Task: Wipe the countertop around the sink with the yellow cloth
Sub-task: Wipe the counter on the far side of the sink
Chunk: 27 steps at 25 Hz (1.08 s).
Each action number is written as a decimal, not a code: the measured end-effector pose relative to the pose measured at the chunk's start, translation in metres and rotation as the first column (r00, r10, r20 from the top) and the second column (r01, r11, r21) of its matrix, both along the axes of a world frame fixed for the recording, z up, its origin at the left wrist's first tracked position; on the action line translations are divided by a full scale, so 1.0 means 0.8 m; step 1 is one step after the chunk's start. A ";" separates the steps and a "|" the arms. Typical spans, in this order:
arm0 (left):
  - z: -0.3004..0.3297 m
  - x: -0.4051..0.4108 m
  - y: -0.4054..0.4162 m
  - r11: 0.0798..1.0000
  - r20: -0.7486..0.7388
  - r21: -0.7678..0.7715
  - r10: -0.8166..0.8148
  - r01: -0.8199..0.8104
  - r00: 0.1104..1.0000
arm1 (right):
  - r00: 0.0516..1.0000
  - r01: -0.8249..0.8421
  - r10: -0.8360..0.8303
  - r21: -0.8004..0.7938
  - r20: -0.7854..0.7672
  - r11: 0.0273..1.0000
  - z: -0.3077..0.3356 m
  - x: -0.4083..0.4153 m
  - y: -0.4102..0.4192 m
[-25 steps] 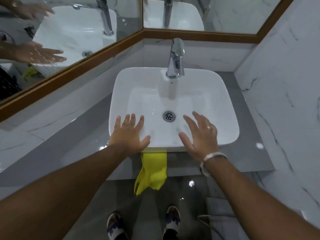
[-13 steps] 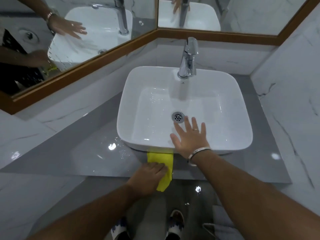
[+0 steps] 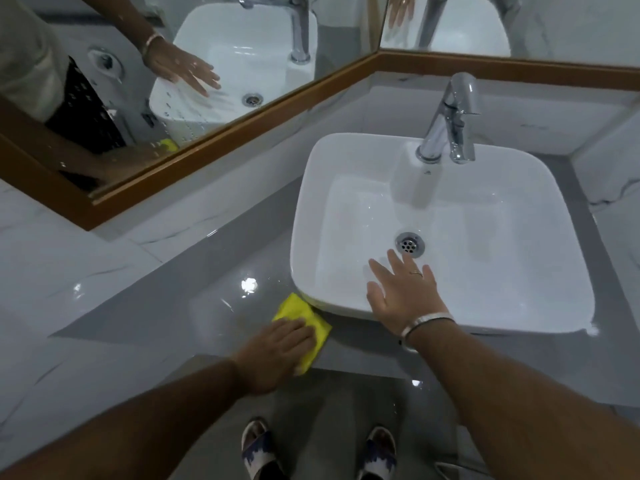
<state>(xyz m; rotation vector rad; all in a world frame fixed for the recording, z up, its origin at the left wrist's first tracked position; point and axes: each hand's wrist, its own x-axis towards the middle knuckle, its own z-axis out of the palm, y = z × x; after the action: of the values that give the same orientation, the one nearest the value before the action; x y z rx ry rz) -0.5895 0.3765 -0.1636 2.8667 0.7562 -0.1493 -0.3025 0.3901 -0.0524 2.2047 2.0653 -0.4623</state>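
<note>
The yellow cloth (image 3: 300, 317) lies bunched on the glossy grey countertop (image 3: 166, 306), just in front of the near left corner of the white basin (image 3: 346, 161). My left hand (image 3: 277, 348) presses flat on the cloth and covers its near half. My right hand (image 3: 405, 296) rests open on the basin's front rim, fingers spread and pointing at the drain (image 3: 410, 243). It holds nothing and wears a ring and a bracelet.
A chrome tap (image 3: 450, 119) stands at the back of the basin. Wood-framed mirrors (image 3: 225, 126) run along the left and back walls. Marble wall tile closes the right side. My sandalled feet (image 3: 318, 452) stand on the floor below the counter edge.
My left hand dropped from the basin rim onto the cloth and slid it left, from under the basin's front middle to its left corner. My right hand stayed on the rim.
</note>
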 end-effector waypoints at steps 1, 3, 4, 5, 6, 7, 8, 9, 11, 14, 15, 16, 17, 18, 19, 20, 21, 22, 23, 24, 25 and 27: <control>-0.010 0.013 0.007 0.999 0.034 0.037 0.013 -0.014 0.999 | 1.000 0.006 -0.006 -0.015 -0.009 1.000 0.001 0.002 -0.002; -0.022 -0.005 0.046 0.943 0.101 0.011 0.331 -0.333 0.938 | 1.000 -0.007 0.006 -0.041 -0.017 0.999 0.000 -0.009 0.008; -0.021 -0.018 0.065 0.809 0.088 0.008 0.584 -0.587 0.807 | 1.000 -0.014 0.013 -0.044 -0.011 0.999 0.002 -0.010 0.009; -0.016 -0.031 0.075 0.621 0.083 0.017 0.780 -0.784 0.620 | 1.000 -0.021 0.021 -0.031 0.005 0.999 0.005 -0.011 0.009; -0.010 -0.031 0.073 0.468 0.047 -0.017 0.883 -0.883 0.467 | 0.999 -0.025 0.025 -0.018 0.029 1.000 0.009 -0.011 0.009; -0.009 -0.020 0.066 0.415 0.032 -0.064 0.910 -0.908 0.414 | 0.998 -0.022 0.023 -0.017 0.055 1.000 0.012 -0.013 0.008; -0.008 0.001 0.053 0.479 0.024 -0.146 0.877 -0.866 0.481 | 0.997 -0.005 0.007 -0.022 0.075 1.000 0.013 -0.020 0.008; -0.011 0.023 0.041 0.606 0.055 -0.183 0.793 -0.775 0.607 | 0.997 0.025 -0.023 -0.022 0.077 0.999 0.014 -0.033 0.012; -0.021 0.054 0.056 0.814 0.173 -0.139 0.581 -0.564 0.796 | 0.997 0.069 -0.069 -0.006 0.029 0.998 0.008 -0.068 0.025; -0.021 0.030 0.150 0.740 0.148 -0.053 0.670 -0.671 0.727 | 0.999 0.042 -0.042 -0.007 -0.022 0.999 0.002 -0.104 0.043; -0.023 0.004 0.173 0.644 0.100 -0.053 0.764 -0.763 0.637 | 0.999 0.039 -0.039 -0.006 -0.010 0.999 0.003 -0.106 0.042; -0.020 -0.023 0.181 0.532 0.051 -0.067 0.847 -0.844 0.529 | 0.999 0.032 -0.032 0.005 -0.002 0.999 0.004 -0.104 0.040; -0.018 -0.045 0.170 0.438 0.042 -0.072 0.899 -0.896 0.436 | 1.000 0.023 -0.023 0.012 -0.002 1.000 0.005 -0.102 0.040; -0.017 -0.058 0.144 0.394 0.084 -0.049 0.917 -0.918 0.389 | 1.000 0.016 -0.016 0.008 -0.002 1.000 0.007 -0.100 0.039; -0.012 -0.061 0.111 0.415 0.109 -0.050 0.907 -0.909 0.408 | 1.000 0.009 -0.009 -0.002 0.002 1.000 0.009 -0.100 0.040; -0.009 -0.057 0.077 0.492 0.101 -0.060 0.868 -0.868 0.486 | 1.000 0.003 -0.003 -0.008 0.009 1.000 0.010 -0.102 0.041; -0.010 -0.048 0.057 0.605 0.089 -0.064 0.796 -0.794 0.599 | 1.000 -0.007 0.007 -0.013 0.014 1.000 0.010 -0.103 0.041; -0.012 -0.039 0.062 0.722 0.068 -0.074 0.692 -0.688 0.719 | 1.000 -0.014 0.014 -0.016 0.011 1.000 0.010 -0.104 0.041; -0.011 -0.024 0.087 0.832 0.082 -0.087 0.555 -0.548 0.828 | 1.000 -0.014 0.014 -0.024 0.003 1.000 0.011 -0.103 0.041; -0.012 -0.007 0.126 0.892 0.116 -0.053 0.452 -0.449 0.884 | 1.000 -0.011 0.011 -0.025 -0.007 1.000 0.012 -0.102 0.042; -0.006 0.010 0.169 0.898 0.106 -0.071 0.440 -0.435 0.892 | 1.000 -0.005 0.005 -0.018 -0.015 1.000 0.011 -0.103 0.042; 0.006 0.035 0.226 0.729 -0.012 -0.150 0.674 -0.668 0.739 | 1.000 0.000 0.000 -0.005 -0.020 1.000 0.007 -0.104 0.040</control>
<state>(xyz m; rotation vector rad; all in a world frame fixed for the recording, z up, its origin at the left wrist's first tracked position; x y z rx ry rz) -0.5613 0.5574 -0.1588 2.2625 1.6378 -0.0365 -0.3855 0.4219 -0.0464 2.2066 2.0715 -0.4901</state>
